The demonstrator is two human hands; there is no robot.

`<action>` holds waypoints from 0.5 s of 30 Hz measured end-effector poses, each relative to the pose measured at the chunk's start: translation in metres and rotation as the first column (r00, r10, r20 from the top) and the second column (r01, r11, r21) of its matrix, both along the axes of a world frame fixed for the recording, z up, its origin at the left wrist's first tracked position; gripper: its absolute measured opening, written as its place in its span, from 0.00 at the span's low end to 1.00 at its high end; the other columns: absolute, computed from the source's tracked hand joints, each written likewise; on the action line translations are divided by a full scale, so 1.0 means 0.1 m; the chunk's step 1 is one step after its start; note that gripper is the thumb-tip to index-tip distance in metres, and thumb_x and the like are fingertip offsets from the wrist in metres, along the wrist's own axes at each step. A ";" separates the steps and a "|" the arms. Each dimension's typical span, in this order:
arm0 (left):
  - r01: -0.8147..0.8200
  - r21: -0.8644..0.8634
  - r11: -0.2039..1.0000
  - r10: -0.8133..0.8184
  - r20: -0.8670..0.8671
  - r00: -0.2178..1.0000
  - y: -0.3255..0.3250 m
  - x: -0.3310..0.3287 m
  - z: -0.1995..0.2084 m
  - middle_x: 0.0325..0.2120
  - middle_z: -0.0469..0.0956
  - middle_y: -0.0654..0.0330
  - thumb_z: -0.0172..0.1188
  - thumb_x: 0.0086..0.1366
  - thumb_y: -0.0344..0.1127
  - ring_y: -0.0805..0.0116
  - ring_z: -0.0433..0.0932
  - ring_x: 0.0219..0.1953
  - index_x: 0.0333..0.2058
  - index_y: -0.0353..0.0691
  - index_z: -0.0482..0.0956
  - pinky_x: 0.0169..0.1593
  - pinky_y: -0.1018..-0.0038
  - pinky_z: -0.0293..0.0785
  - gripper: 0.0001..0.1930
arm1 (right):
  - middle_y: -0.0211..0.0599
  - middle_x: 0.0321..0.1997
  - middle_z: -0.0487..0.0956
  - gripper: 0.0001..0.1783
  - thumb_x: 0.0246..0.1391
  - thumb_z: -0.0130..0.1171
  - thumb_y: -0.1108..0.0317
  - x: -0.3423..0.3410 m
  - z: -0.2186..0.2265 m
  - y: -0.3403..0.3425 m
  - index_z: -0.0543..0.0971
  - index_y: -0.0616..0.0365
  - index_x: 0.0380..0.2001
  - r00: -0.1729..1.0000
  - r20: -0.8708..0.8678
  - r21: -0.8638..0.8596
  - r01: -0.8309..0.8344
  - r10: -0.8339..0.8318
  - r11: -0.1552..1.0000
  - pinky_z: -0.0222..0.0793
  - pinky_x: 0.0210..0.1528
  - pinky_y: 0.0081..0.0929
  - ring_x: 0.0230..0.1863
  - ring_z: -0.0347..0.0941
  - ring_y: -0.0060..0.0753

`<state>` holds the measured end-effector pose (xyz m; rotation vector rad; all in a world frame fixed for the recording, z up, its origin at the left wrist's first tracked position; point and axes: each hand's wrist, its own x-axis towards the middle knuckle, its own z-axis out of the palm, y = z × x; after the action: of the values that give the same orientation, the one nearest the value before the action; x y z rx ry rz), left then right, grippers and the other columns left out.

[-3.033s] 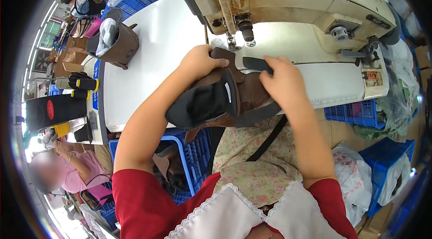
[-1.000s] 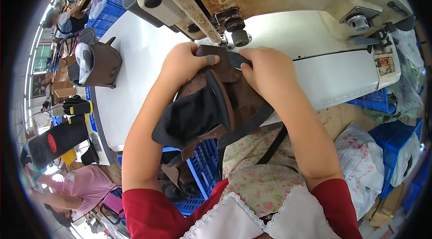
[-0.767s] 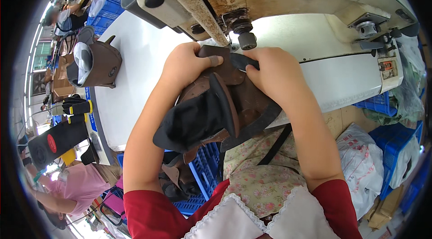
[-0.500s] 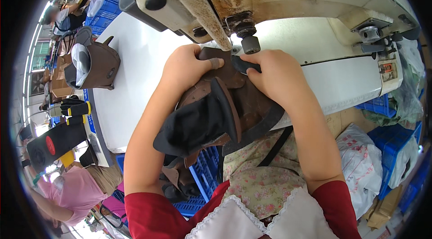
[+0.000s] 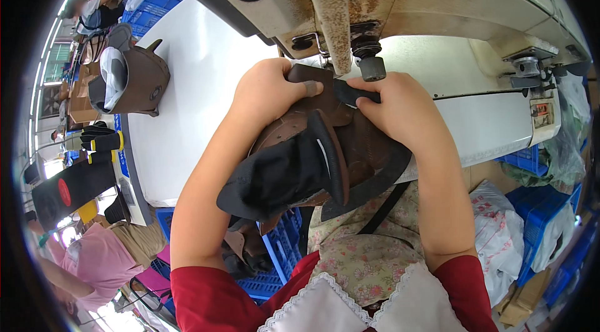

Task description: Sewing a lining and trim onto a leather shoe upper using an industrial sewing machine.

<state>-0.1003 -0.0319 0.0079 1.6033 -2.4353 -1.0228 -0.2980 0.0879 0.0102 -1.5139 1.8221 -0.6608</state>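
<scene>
Under the head of a sewing machine (image 5: 350,10), I hold a brown leather-like piece with a black fabric lining (image 5: 272,176). My left hand (image 5: 269,91) is closed on its brown edge, the thumb laid on top with a grey covering round it. On the other side, my right hand (image 5: 400,104) pinches a dark flap (image 5: 347,92) just below the machine's dark round knob (image 5: 373,68). The needle area lies between my two hands, partly hidden by the machine's lever. The rest of the piece hangs over the table edge toward my lap.
On the white table (image 5: 181,82) at left stands a brown item of similar material (image 5: 140,79) with white stuffing. Below my left forearm is a blue crate (image 5: 284,241) holding more brown and black pieces. White bags (image 5: 497,232) lie at right. A person in pink (image 5: 103,263) is at lower left.
The view has shifted slightly, so the machine appears further right. Both hands keep their hold on the piece, and a pale streak now shows on its black part.
</scene>
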 end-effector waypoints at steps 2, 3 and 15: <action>0.004 -0.011 1.000 -0.004 0.014 1.000 -0.01 0.00 0.00 0.25 0.83 0.54 0.71 0.49 0.52 0.59 0.82 0.28 0.32 0.36 0.86 0.37 0.67 0.76 0.23 | 0.46 0.44 0.83 0.16 0.50 0.63 0.69 0.01 0.01 -0.01 0.84 0.56 0.44 1.000 -0.001 -0.013 0.002 -0.002 1.000 0.72 0.54 0.42 0.49 0.78 0.50; 0.009 -0.021 1.000 -0.008 0.028 1.000 -0.01 0.00 -0.01 0.25 0.83 0.54 0.71 0.49 0.52 0.59 0.82 0.28 0.32 0.37 0.86 0.37 0.67 0.76 0.23 | 0.46 0.44 0.83 0.16 0.49 0.63 0.69 0.02 0.01 0.00 0.84 0.56 0.44 0.999 -0.032 -0.027 -0.001 0.000 1.000 0.72 0.54 0.42 0.49 0.78 0.49; 0.008 0.014 1.000 -0.008 -0.037 0.999 -0.12 -0.03 0.02 0.19 0.81 0.54 0.71 0.48 0.51 0.63 0.80 0.22 0.31 0.34 0.86 0.31 0.69 0.75 0.22 | 0.48 0.37 0.83 0.16 0.48 0.64 0.65 0.02 0.00 -0.13 0.86 0.46 0.43 0.974 -0.226 -0.078 -0.039 0.020 0.996 0.73 0.46 0.41 0.41 0.79 0.51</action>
<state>-0.1030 -0.0437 0.0099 1.5655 -2.4176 -1.0640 -0.2965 0.0752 0.0104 -1.7258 1.9554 -0.5748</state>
